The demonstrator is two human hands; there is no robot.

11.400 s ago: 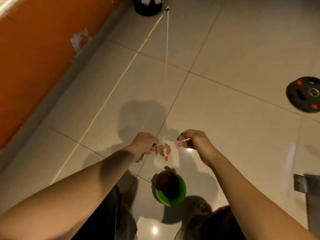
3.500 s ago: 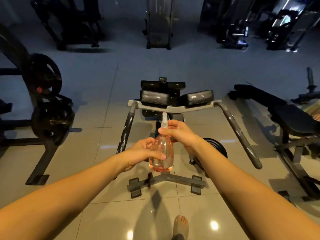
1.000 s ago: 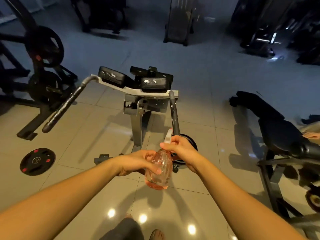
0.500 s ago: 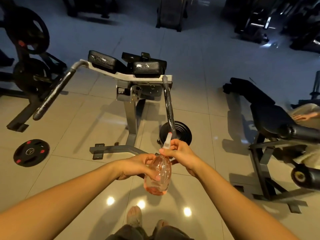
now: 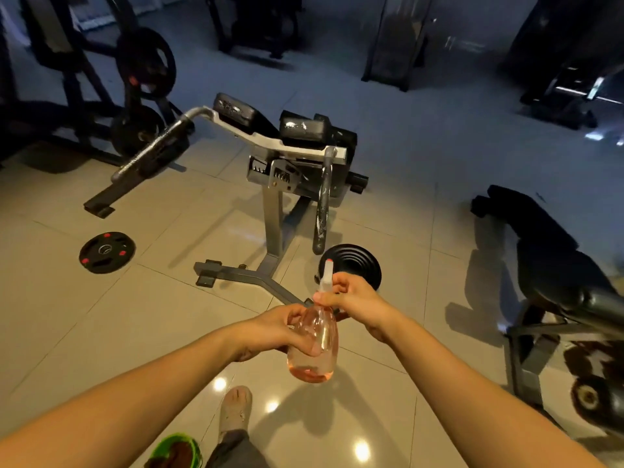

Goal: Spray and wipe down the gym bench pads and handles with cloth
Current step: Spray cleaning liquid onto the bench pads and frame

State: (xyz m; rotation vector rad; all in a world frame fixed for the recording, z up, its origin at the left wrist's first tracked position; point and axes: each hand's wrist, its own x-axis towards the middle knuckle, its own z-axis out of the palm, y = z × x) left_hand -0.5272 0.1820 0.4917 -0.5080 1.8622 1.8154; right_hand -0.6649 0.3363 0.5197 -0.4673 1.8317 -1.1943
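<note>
Head view: left hand [image 5: 270,332], right hand [image 5: 358,305] still grip spray bottle [image 5: 319,352]; green bowl [image 5: 165,447] appears.

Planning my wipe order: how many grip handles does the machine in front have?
2. The left handle angles out beside the pads; the right handle hangs down just beyond the spray bottle. None appears hidden.

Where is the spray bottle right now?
Head view, lower centre: the spray bottle is held between the left hand, on its body, and the right hand, at its nozzle.
</note>
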